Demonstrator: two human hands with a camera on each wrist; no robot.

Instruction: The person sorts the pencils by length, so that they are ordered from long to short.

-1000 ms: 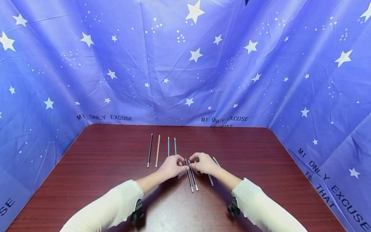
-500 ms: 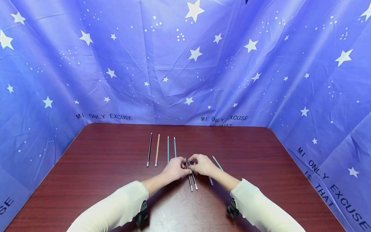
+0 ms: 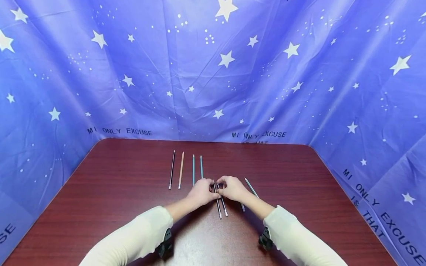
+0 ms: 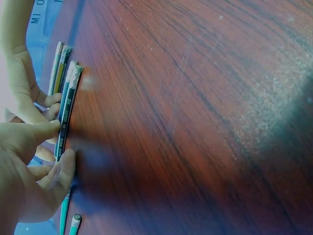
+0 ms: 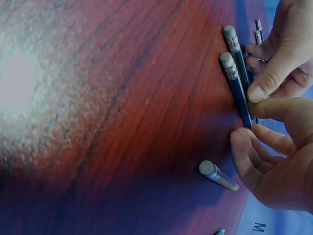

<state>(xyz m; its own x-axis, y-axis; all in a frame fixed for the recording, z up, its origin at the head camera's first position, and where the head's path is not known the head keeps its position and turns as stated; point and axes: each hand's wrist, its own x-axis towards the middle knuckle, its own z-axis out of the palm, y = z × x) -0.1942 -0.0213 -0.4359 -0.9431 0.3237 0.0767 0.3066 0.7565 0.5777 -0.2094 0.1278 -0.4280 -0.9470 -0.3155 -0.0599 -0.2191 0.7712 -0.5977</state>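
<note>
Two pencils lie side by side at the middle of the table, eraser ends toward me: a black pencil point(image 3: 218, 209) and a dark blue pencil point(image 5: 238, 93) just right of it. My left hand point(image 3: 200, 193) pinches the black pencil by its far part, thumb on the near side. Close against it, my right hand point(image 3: 233, 188) has its fingertips around the blue pencil's far part. The fingers hide both points. In the left wrist view, the black pencil point(image 4: 70, 100) shows pale lettering along its side.
Left of the hands, a black pencil point(image 3: 171, 170), a plain wood pencil point(image 3: 181, 171) and two teal pencils point(image 3: 193, 169) form a row, points away. A green pencil point(image 3: 251, 187) and another pencil point(image 3: 242, 208) lie partly behind the right forearm. A starry blue curtain point(image 3: 199, 74) surrounds the table point(image 3: 100, 207).
My left hand has shifted slightly right and nearer, closing in on the right hand. The right hand has stayed nearly in place, and the two middle pencils have barely moved.
</note>
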